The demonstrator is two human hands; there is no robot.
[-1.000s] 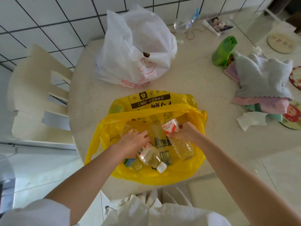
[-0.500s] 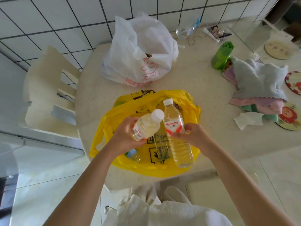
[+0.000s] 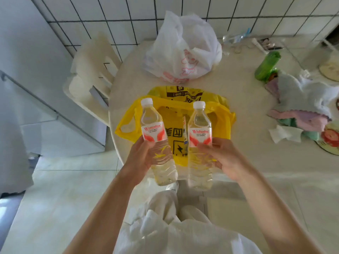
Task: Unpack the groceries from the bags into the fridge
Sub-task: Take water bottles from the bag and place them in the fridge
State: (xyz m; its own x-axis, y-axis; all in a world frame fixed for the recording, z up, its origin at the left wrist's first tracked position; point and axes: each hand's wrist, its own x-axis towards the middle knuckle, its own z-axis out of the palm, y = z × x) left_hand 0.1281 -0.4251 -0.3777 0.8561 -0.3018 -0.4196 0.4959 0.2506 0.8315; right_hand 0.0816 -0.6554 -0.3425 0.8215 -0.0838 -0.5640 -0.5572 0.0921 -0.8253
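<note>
Head view: left hand [image 3: 141, 158] in a curled grip around the left water bottle [image 3: 156, 140]; right hand [image 3: 223, 158] likewise grasping the right water bottle [image 3: 200, 143]. Both upright above the yellow bag [image 3: 220, 114] on the worktop [image 3: 244, 107]; white bag [image 3: 183, 50] behind.

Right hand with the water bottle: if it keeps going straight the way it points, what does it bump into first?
Probably the yellow bag. The right hand points forward over the table, and the bag lies just ahead. Depth is unclear; held high enough, it may pass over it.
</note>
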